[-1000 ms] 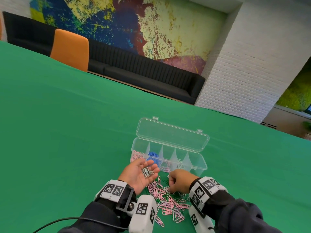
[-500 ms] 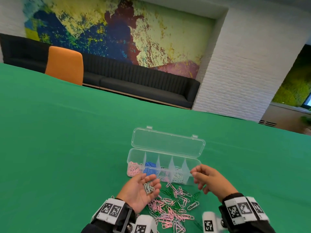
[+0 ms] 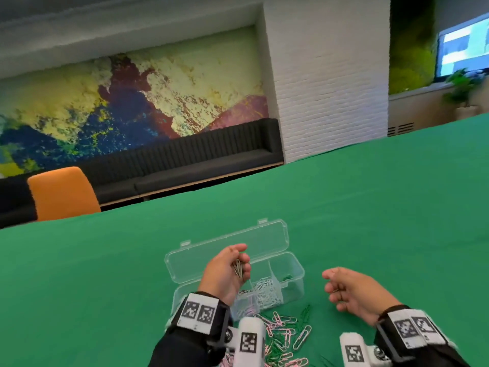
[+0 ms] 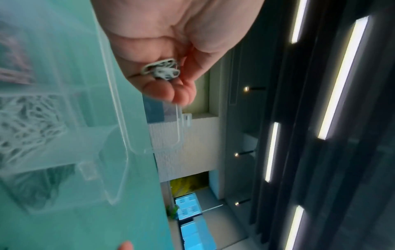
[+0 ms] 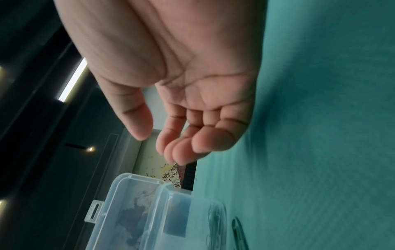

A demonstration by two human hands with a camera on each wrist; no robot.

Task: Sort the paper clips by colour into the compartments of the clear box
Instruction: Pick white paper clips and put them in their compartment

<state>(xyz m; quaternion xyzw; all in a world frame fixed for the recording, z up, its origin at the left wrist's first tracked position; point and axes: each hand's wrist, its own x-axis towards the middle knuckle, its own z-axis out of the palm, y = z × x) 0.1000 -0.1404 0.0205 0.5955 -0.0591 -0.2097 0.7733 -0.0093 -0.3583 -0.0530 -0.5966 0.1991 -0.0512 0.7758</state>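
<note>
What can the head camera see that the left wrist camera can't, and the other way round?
Only the head view shows the right hand, empty, and the loose pile of clips on the green table. Only the left wrist view shows ceiling light strips. Both show the left hand holding a few white clips at the clear box.

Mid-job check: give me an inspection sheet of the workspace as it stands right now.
Surface: green cloth table.
Job's things: clear plastic compartment box, lid open; white clips in one compartment, green in the far right one; loose pink, green and white paper clips on the cloth before it.
Clutter: nothing seen.
Hands: left hand grips a small bunch of pale clips above the box; right hand empty, fingers relaxed.
Cables: nothing seen.
Surroundings: orange chair, black sofa, colourful mural, white brick wall, lit screen.
</note>
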